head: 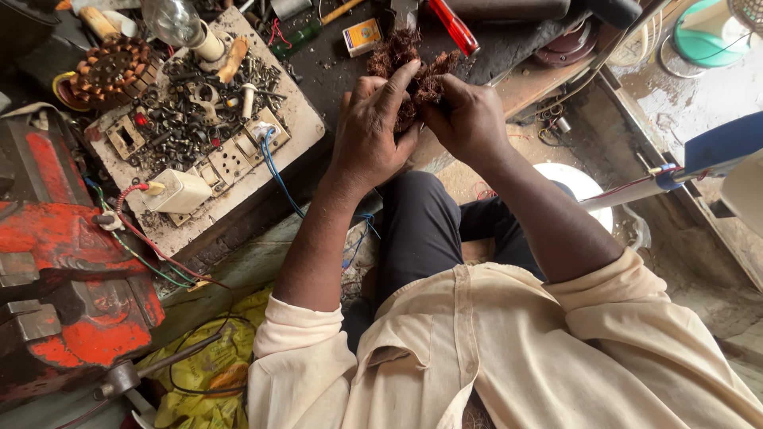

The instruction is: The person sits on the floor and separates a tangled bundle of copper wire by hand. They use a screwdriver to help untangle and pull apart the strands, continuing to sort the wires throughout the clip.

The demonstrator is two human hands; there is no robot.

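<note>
Centrally, upper frame: our left hand [367, 135] and right hand [465, 119] both clutch a tangled copper wire bundle [409, 67]; upper left, a white tray [306, 119] holds screws [179, 119].

dark cluttered workbench [509, 48] | dusty floor [699, 262], perhaps concrete | daylight

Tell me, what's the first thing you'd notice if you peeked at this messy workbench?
Right in the middle, the left hand and right hand pinch a tangled clump of reddish-brown wire between them. At the left edge sits a big red bench vise with chipped paint. Above it lies a grubby white switchboard heaped with dark screws, with a clear light bulb at its top.
</note>
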